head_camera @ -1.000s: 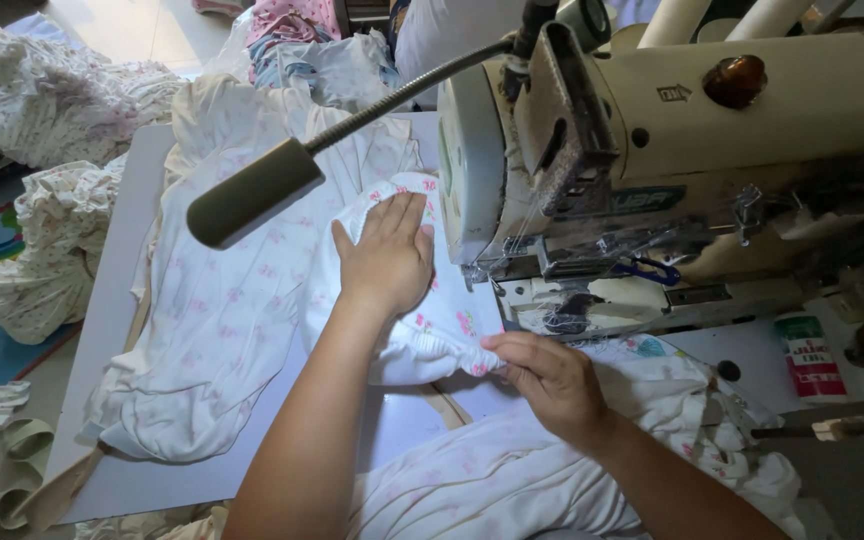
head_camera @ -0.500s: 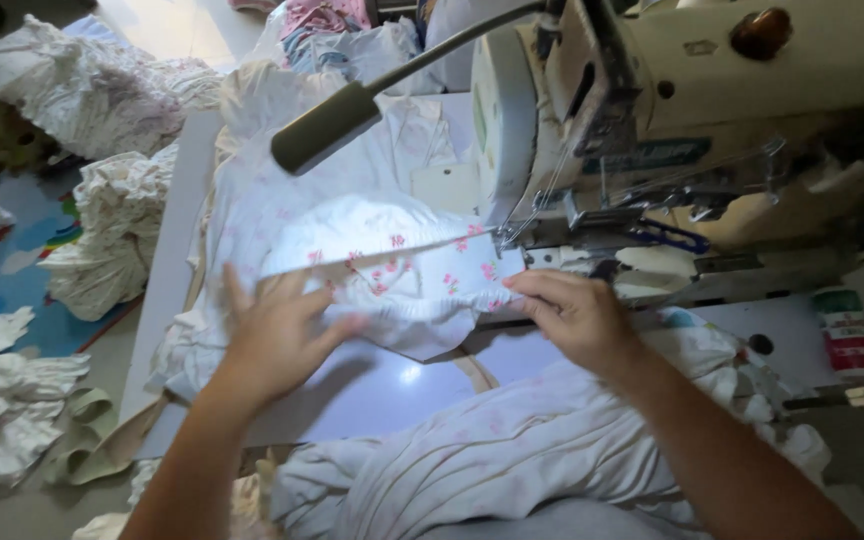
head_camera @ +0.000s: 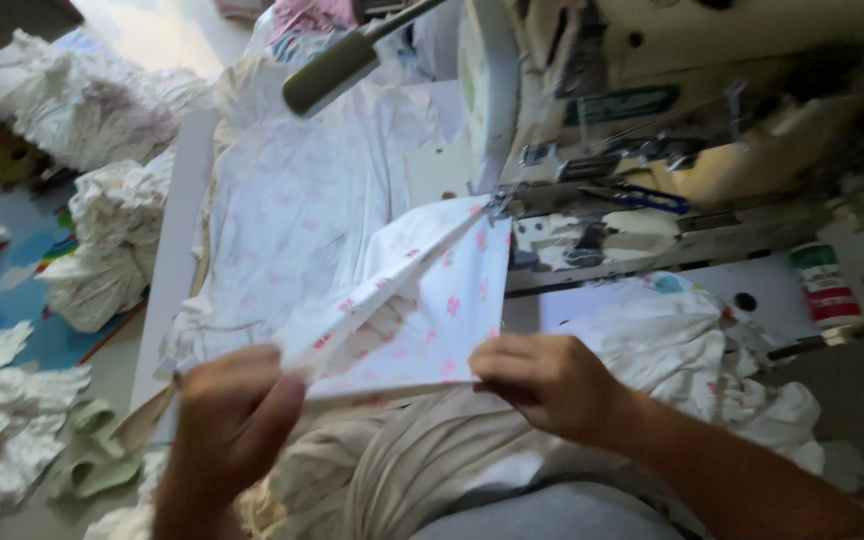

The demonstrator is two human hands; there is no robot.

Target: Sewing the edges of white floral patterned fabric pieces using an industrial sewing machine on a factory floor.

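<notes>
Left hand [head_camera: 232,420] and right hand [head_camera: 552,385] pinching soft pink-printed white cloth [head_camera: 412,310], taut folded triangle, sewing machine [head_camera: 652,120] behind.

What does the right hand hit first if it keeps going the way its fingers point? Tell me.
Probably the left hand: the right hand points leftward along the near edge of the pink-printed white cloth both hold, though depth is unclear.

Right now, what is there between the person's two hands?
In the head view, a folded white cloth with pink print spans from the left hand to the right hand; both grip its near edge.
</notes>
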